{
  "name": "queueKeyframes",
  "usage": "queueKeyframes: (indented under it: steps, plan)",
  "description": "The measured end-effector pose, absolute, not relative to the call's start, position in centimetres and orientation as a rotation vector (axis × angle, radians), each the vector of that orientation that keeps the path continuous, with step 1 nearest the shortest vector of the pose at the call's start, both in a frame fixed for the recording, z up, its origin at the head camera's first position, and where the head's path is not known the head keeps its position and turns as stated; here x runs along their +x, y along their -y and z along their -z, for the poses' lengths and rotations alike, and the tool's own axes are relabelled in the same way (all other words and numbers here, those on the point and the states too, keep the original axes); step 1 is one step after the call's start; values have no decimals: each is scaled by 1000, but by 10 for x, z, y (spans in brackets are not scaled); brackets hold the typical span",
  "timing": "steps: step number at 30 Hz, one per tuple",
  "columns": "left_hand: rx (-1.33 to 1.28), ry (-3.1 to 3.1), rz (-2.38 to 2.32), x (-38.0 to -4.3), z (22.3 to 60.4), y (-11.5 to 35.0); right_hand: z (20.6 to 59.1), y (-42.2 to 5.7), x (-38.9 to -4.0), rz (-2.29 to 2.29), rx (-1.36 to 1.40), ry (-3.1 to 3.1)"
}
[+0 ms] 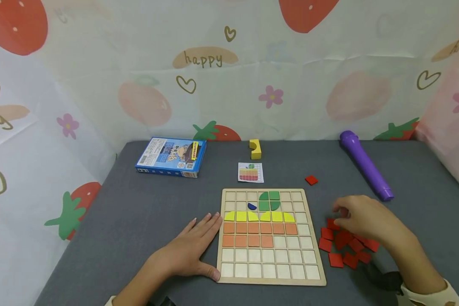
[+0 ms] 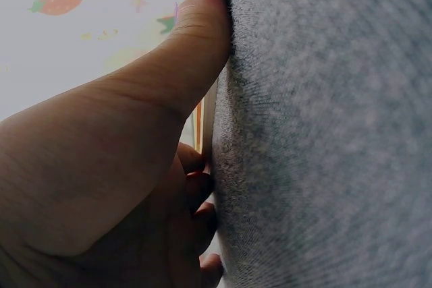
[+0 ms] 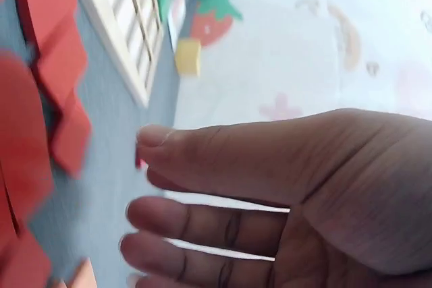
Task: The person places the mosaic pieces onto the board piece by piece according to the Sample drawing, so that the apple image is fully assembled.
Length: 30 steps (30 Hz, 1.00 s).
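My left hand (image 1: 191,248) lies with fingers spread on the dark tabletop. Its fingertips and thumb tip are at the left edge of a wooden grid board (image 1: 319,267); the left wrist view shows the thumb (image 2: 196,25) along that edge. The board carries green pieces (image 1: 269,200), a blue piece (image 1: 252,206), a yellow row (image 1: 242,216) and two rows of orange squares (image 1: 253,228). My right hand (image 1: 363,216) hovers over a pile of red square tiles (image 1: 335,260), right of the board. Its fingers extend loosely, with nothing visible held between them.
Behind the board lie a small pattern card (image 1: 250,173), a yellow notched block (image 1: 255,149) and a lone red tile (image 1: 311,180). A blue box (image 1: 171,157) lies at the back left, a purple stick (image 1: 367,165) at the back right. A printed curtain (image 1: 290,106) borders the table.
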<state>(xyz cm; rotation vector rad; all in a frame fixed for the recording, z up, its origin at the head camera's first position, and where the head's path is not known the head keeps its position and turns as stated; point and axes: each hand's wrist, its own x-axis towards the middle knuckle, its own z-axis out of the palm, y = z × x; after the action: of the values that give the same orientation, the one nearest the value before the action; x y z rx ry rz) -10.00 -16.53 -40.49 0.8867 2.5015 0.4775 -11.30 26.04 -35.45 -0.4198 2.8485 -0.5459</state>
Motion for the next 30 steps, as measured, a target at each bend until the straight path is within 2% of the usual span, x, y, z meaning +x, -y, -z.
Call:
queueKeyframes:
  steps: [8,15,30]
  plan:
    - [890,-2508,-469,-100,406,165,358,-296,-121,425,-199,-2770]
    - [885,-2510,-470,-100,406,165,375,-304,-127,467,-298,-2824]
    - [865,-2516,-461,-99,403,163,384,-300,-133,555,-472,-2908]
